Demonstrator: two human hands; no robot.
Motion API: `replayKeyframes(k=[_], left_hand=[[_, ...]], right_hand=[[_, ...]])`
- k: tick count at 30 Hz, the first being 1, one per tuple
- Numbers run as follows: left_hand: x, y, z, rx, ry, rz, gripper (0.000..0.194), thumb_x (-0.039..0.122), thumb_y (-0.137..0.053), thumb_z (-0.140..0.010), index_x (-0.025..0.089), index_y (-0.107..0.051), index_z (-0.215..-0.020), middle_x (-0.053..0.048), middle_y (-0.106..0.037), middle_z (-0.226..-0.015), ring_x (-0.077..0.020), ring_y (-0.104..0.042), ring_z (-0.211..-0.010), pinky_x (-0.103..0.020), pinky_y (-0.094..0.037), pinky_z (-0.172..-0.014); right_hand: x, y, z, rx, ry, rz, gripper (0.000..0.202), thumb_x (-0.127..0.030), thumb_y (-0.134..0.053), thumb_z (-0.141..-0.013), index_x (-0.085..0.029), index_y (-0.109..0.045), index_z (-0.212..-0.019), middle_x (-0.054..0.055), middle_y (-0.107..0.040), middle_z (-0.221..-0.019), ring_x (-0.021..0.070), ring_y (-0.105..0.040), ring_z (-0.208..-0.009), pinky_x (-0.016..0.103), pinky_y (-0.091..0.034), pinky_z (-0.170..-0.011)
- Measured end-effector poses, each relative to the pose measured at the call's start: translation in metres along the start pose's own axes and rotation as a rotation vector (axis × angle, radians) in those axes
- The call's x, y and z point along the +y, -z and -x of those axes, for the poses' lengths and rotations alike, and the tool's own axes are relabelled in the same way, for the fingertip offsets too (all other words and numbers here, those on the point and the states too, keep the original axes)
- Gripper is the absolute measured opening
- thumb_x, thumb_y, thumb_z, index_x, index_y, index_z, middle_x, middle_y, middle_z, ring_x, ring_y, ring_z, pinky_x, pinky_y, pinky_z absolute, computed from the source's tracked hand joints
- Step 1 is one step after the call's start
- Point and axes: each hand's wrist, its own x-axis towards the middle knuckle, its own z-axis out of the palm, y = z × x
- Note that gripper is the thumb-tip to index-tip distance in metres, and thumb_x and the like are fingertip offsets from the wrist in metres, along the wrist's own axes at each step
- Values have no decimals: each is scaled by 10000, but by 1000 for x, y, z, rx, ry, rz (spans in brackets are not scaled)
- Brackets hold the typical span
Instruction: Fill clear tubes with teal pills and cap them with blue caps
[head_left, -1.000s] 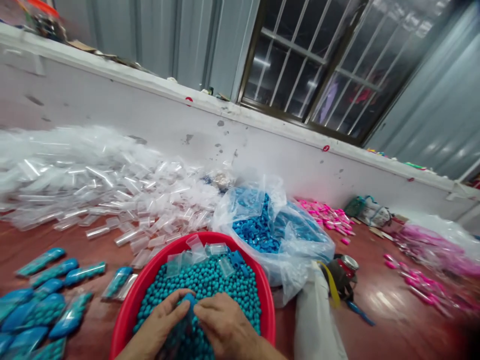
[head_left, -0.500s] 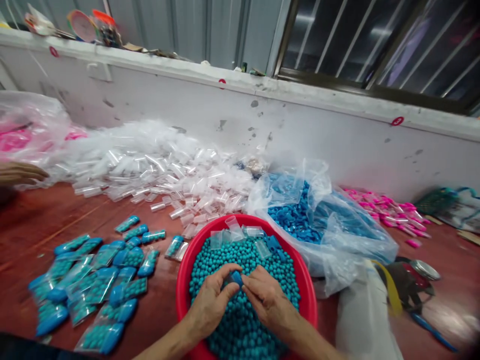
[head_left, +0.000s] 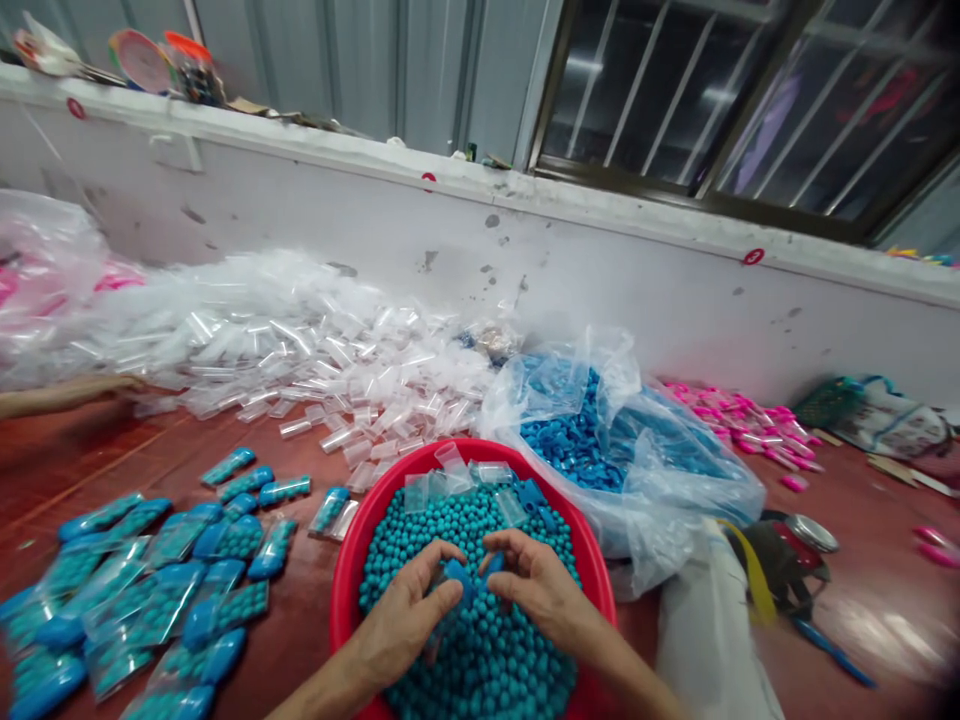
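Observation:
Both my hands are over a red basin point(head_left: 346, 560) filled with small teal beads point(head_left: 409, 535). Between its thumb and fingers, my left hand point(head_left: 409, 605) grips a small container with a blue end point(head_left: 456, 574); its lower part is blurred and half hidden by the fingers. My right hand point(head_left: 536, 580), a short gap away, pinches a blue cap point(head_left: 493, 566). Several transparent empty cases point(head_left: 451, 462) and blue caps point(head_left: 534, 494) rest on the beads at the basin's far side.
Left of the basin lie bead-filled containers with blue caps point(head_left: 176, 595). Behind is a heap of empty transparent cases point(head_left: 322, 340), with another person's hand point(head_left: 97, 388) beside it. A plastic bag of blue caps point(head_left: 660, 470) and pink pieces point(head_left: 742, 420) are to the right.
My hands were together at one blue piece; now they are apart, with blue showing in each. The other person's hand has reached further right. The view has shifted slightly.

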Motion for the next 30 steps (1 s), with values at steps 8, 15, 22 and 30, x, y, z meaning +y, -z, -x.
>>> replayKeyframes(k=[8,15,22,30], left_hand=[[4,-10,4,209,-50,-60,439,384,-459,-781,198,-418,-1177,44,-500,-631,-96,-459,-485,-210,-408,-480],[13,-13,2,204,-157,-42,333,271,-487,-749,177,-506,-1068,-25,-597,-936,-174,-529,-888,-278,-391,-845],[19,-22,7,250,-154,-133,154,252,-448,-780,195,-510,-908,15,-572,-776,-148,-519,-748,-238,-409,-714],[22,1,22,350,-139,-455,261,294,-423,-803,218,-509,-1037,-16,-639,-867,-189,-575,-822,-261,-429,-719]], right_hand=[[-1,-15,4,-53,237,575,417,-262,-520,-795,-179,-486,-1202,92,-564,-1155,224,-496,-1079,346,-369,-926],[14,-32,12,-87,148,763,961,-347,-692,-622,-70,-155,-1369,222,-255,-1384,318,-254,-1265,449,-297,-995],[34,-45,9,187,421,909,827,-324,-662,-580,-72,-316,-1288,247,-492,-1176,361,-538,-1005,447,-480,-786],[16,-42,11,-106,216,854,882,-373,-606,-703,-90,-115,-1379,206,-437,-1276,312,-519,-1062,395,-457,-833]])
